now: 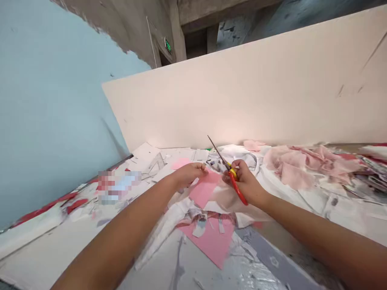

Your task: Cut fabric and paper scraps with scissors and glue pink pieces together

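Observation:
My left hand (193,172) pinches the upper edge of a small pink sheet (206,189). Whether it is paper or cloth, I cannot tell. In my right hand (248,183) is a pair of scissors (240,190) with red and yellow handles. Their blades look closed together and point up and to the left, above the sheet and apart from it. Below my hands a larger pink sheet (216,241) lies on the work surface, with white and grey scraps along its top edge.
Light pink crumpled cloth (298,165) is heaped at the right among white pieces. Red scraps (77,204) lie at the left. A pale board (242,92) stands upright behind the surface, and a light blue wall (54,100) rises at the left.

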The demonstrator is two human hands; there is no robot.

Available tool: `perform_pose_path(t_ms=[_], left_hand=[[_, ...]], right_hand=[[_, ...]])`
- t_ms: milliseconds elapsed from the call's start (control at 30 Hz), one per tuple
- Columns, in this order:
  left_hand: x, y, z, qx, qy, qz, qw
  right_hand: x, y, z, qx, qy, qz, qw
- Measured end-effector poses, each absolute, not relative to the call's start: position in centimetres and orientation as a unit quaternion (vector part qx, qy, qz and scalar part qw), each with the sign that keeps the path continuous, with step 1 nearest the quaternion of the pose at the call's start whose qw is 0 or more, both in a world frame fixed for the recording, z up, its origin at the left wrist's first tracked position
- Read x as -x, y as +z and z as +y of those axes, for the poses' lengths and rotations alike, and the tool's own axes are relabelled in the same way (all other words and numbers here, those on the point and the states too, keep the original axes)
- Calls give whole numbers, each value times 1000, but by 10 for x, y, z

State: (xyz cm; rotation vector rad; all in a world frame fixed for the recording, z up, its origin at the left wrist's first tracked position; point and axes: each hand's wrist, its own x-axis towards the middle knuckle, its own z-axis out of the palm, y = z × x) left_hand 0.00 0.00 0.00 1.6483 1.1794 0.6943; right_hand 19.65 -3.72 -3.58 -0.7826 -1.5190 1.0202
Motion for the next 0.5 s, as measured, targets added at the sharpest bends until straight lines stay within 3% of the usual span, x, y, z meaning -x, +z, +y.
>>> perform_pose_path(t_ms=[500], left_hand=[[34,33,-10,-671,397,486,395]], right_hand=[[-220,-25,-24,438,383,-667,466]])
